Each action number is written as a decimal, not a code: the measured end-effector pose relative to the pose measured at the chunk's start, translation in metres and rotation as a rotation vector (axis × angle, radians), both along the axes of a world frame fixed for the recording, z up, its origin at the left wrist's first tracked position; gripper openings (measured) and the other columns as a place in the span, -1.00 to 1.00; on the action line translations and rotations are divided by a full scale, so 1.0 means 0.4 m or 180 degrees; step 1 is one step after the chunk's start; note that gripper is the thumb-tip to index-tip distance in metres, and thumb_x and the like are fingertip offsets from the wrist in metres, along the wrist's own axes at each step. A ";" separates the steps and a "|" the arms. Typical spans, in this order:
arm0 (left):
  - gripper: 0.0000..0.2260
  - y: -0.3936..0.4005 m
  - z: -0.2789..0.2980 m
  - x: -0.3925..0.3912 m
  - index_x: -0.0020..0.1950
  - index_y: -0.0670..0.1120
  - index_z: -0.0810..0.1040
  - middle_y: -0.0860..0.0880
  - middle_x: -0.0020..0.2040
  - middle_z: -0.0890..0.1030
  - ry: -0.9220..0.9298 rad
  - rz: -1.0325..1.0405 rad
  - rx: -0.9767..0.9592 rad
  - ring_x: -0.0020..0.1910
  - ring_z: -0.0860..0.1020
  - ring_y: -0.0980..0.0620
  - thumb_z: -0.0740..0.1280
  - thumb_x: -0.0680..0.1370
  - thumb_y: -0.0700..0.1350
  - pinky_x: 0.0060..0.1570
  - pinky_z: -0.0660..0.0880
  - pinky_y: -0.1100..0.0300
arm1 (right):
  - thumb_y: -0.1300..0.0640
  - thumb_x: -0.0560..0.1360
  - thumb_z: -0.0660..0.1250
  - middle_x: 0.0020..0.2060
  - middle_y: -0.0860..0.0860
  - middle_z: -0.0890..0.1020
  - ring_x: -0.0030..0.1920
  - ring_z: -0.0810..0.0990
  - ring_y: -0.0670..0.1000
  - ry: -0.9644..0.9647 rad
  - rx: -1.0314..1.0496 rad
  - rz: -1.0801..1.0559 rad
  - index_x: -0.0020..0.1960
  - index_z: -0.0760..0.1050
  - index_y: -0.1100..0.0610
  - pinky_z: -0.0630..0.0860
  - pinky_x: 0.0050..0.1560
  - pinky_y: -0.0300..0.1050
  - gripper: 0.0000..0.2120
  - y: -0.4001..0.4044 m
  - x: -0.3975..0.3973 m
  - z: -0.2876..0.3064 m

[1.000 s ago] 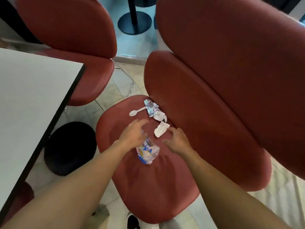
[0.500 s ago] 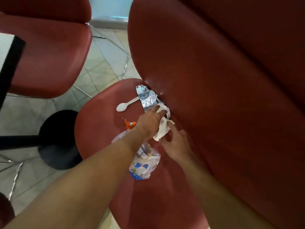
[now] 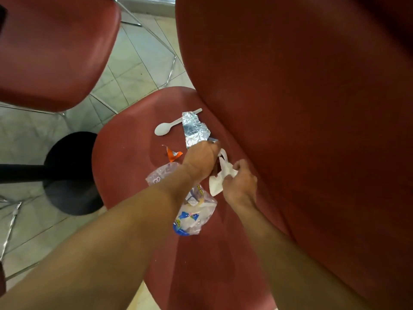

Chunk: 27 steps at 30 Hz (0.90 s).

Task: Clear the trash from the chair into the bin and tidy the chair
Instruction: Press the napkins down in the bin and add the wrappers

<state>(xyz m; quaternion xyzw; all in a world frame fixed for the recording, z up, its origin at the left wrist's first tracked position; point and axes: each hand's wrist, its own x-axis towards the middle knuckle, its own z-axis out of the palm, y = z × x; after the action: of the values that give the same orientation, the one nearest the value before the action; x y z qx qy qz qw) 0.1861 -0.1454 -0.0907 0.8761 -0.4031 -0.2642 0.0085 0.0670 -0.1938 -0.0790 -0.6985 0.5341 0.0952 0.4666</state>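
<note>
Two red chairs show: one chair (image 3: pixel 125 175) with trash on its seat at centre and right of the frame, and a second chair (image 3: pixel 51 52) in the upper left. On the littered seat lie one white plastic spoon (image 3: pixel 166 128), one crumpled foil wrapper (image 3: pixel 194 130), one small orange wrapper scrap (image 3: pixel 172 154), one white paper napkin (image 3: pixel 220 180) and one clear printed plastic bag (image 3: pixel 194 217), five pieces in all. Two hands are counted, a left hand (image 3: pixel 201 161) and a right hand (image 3: pixel 242 185), plus one black round table base (image 3: pixel 67 173) at the left.

chair (image 3: pixel 125 166) dark red | spoon (image 3: pixel 165 128) white | wrapper (image 3: pixel 194 130) silver, perhaps foil | scrap (image 3: pixel 173 154) orange
</note>
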 end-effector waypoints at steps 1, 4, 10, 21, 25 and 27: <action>-0.78 0.008 0.013 -0.011 0.16 -0.15 0.51 -0.22 0.00 0.61 0.0056 0.0064 -0.0029 -0.01 0.59 -0.25 0.25 0.53 -0.19 -0.08 0.47 0.01 | 0.30 0.44 0.26 0.01 0.16 0.62 0.03 0.57 0.21 0.0037 -0.0024 -0.0074 0.04 0.42 0.12 0.43 -0.10 -0.09 -0.80 -0.003 -0.017 0.015; -0.74 0.045 0.060 -0.055 0.22 -0.08 0.53 -0.21 0.02 0.63 0.0130 0.0227 -0.0158 0.02 0.59 -0.25 0.25 0.55 -0.14 -0.03 0.48 0.01 | 0.33 0.43 0.26 -0.02 0.15 0.63 -0.03 0.59 0.20 0.0134 -0.0080 -0.0214 0.01 0.45 0.13 0.47 -0.11 -0.08 -0.80 -0.003 -0.080 0.060; -0.62 0.138 0.158 -0.142 0.32 0.05 0.43 -0.11 -0.08 0.67 0.0315 0.0837 -0.0669 -0.08 0.62 -0.16 0.29 0.51 -0.16 -0.07 0.55 -0.04 | 0.31 0.42 0.26 -0.10 0.12 0.63 -0.12 0.59 0.18 0.0134 -0.0065 -0.0491 -0.09 0.44 0.06 0.49 -0.13 -0.09 -0.83 0.036 -0.189 0.171; -0.76 0.406 0.419 -0.339 0.12 -0.01 0.62 -0.01 -0.07 0.68 0.0476 0.1707 -0.1384 -0.05 0.63 -0.07 0.41 0.47 -0.18 0.04 0.54 0.05 | 0.26 0.43 0.25 -0.09 0.05 0.62 -0.09 0.57 0.14 -0.0186 -0.0323 -0.0186 0.02 0.50 0.05 0.39 -0.16 -0.15 -0.79 0.243 -0.352 0.450; -0.78 0.547 0.476 -0.417 0.06 -0.02 0.65 0.00 -0.11 0.69 0.0453 0.2006 -0.1599 -0.10 0.65 -0.02 0.44 0.43 -0.16 0.00 0.54 0.15 | 0.31 0.39 0.26 -0.08 0.09 0.65 -0.09 0.57 0.13 -0.0497 -0.0474 -0.0072 -0.03 0.51 0.09 0.36 -0.14 -0.20 -0.79 0.346 -0.397 0.495; -0.81 0.636 0.501 -0.469 0.03 -0.03 0.67 -0.01 -0.13 0.70 0.0480 0.2226 -0.1691 -0.11 0.65 0.02 0.46 0.43 -0.13 -0.03 0.51 0.25 | 0.31 0.38 0.27 -0.10 0.08 0.65 -0.13 0.54 0.10 -0.0593 -0.0520 0.0003 -0.04 0.52 0.09 0.35 -0.14 -0.21 -0.79 0.426 -0.433 0.520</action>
<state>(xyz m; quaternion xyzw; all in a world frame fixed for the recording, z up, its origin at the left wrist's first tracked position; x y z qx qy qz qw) -0.0013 0.1088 0.1095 0.9055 -0.1347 -0.1959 0.3514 -0.1061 -0.0233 0.1292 -0.7403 0.4941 -0.0138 0.4557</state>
